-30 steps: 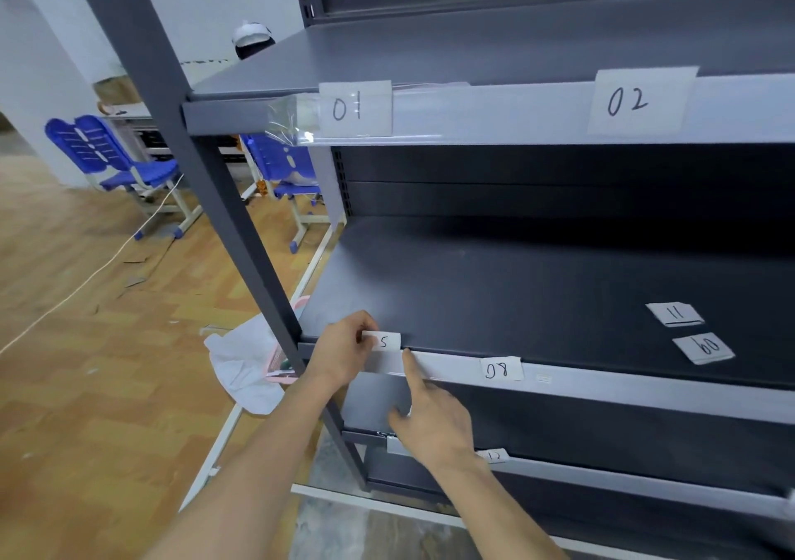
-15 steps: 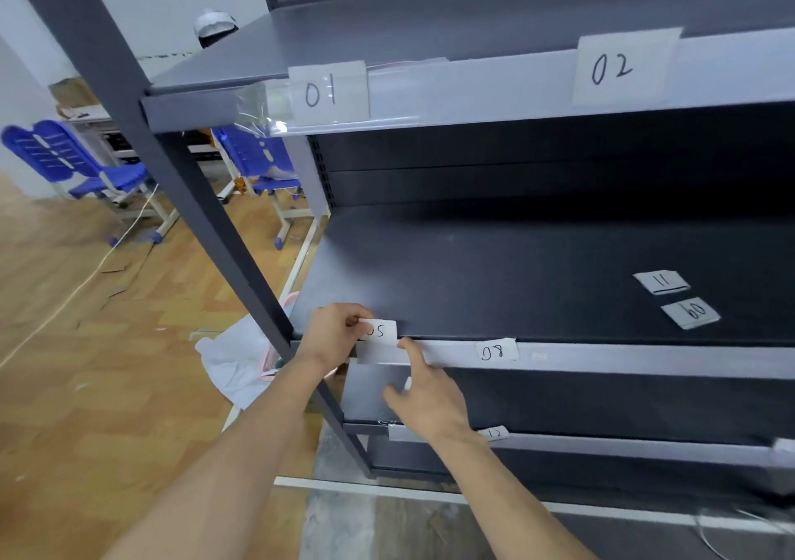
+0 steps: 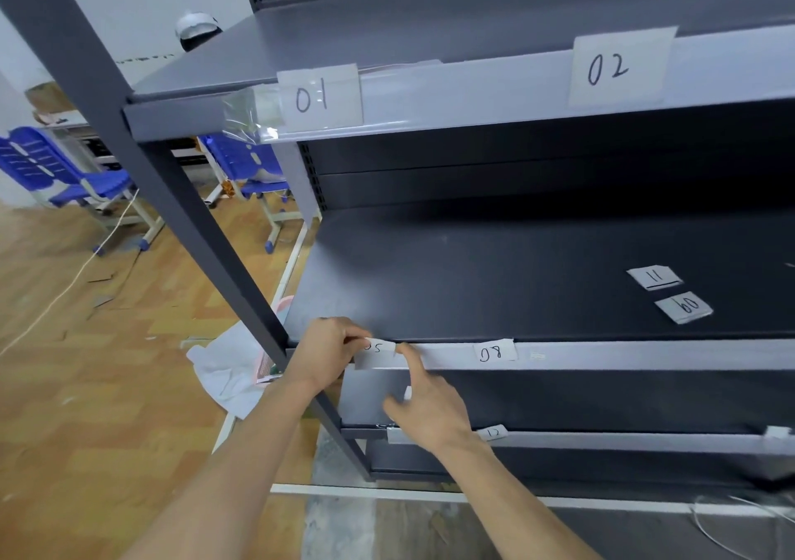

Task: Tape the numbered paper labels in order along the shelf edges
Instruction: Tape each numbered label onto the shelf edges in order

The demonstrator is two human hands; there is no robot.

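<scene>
Label "05" [image 3: 378, 351]: small white paper slip, digits handwritten in dark ink, left part hidden behind fingers. It is sitting at the far left end of the middle shelf edge [image 3: 645, 355], a pale strip, with its top rising just above that strip.

Left hand [image 3: 327, 355] is pinching the slip's left side between thumb and curled fingers. Right hand [image 3: 430, 409] is reaching up from below, index finger straight and its tip touching the slip's right edge; thumb spread out to the side. Something small and white is showing by the knuckles, too unclear to name.

Label "08" [image 3: 495, 351] is sitting on the same edge, a little to the right, apart from "05".

Two loose slips are lying on the shelf surface further right: "11" [image 3: 654, 277] and one seen upside down [image 3: 684, 307].

Upper shelf edge is carrying "01" [image 3: 318, 98], crumpled clear tape [image 3: 251, 116] hanging at its left, and "02" [image 3: 619, 66].

Lower edge: a slip [image 3: 494, 432] peeking out beside the right wrist.

Blue chairs [image 3: 86, 180] are standing on the wood floor beyond the frame.
</scene>
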